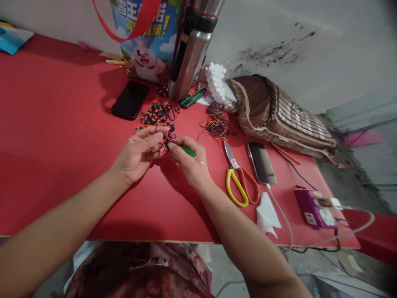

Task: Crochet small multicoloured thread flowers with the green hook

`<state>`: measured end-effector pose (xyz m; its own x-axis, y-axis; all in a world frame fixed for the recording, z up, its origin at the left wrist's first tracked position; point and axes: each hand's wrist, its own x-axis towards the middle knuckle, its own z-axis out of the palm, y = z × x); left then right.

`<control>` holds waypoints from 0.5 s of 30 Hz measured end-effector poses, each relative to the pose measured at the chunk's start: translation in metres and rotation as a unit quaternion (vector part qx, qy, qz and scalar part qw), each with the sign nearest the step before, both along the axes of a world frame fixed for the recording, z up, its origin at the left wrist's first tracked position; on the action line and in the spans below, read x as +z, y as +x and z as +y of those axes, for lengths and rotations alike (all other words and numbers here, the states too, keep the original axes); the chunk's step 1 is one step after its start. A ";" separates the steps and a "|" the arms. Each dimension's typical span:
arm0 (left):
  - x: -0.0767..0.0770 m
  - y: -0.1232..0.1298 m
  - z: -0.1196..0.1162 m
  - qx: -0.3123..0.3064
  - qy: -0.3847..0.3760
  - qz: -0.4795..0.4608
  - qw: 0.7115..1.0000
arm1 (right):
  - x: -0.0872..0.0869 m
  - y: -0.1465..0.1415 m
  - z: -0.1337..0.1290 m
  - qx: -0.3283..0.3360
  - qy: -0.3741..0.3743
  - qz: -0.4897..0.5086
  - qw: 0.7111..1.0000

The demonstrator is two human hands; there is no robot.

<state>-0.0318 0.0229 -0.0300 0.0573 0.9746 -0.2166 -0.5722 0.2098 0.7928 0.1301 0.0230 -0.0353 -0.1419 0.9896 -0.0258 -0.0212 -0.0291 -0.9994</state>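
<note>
My left hand point(139, 153) pinches dark multicoloured yarn point(170, 135), with an orange strand looped by its forefinger. Close beside it, my right hand point(190, 159) is closed around a crochet hook with a green handle point(187, 151); the thin metal shaft sticks out toward the lower right. Its thumb and forefinger meet at a small crocheted bit point(166, 145) between the hands, partly hidden by the fingers. Just beyond lies a dark crocheted piece with orange flecks point(155, 114). A loose tangle of yarn point(216, 126) sits to the right of it.
On the red table point(62, 136) are scissors point(234, 164), a black phone point(130, 100), a charging phone point(261, 162), a tissue point(268, 215) and a purple power strip point(316, 208). A green cutter point(192, 98), steel flask point(194, 58), printed bag point(149, 54) and brown cushion point(279, 107) stand behind.
</note>
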 end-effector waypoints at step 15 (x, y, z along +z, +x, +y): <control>-0.005 -0.001 0.000 0.045 0.089 0.055 0.993 | 0.010 0.009 0.000 0.020 0.044 0.021 0.999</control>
<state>-0.0327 0.0228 -0.0351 -0.0468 0.9981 -0.0395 -0.4906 0.0115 0.8713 0.1396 0.0229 -0.0250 -0.1811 0.9811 0.0677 -0.0642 0.0569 -0.9963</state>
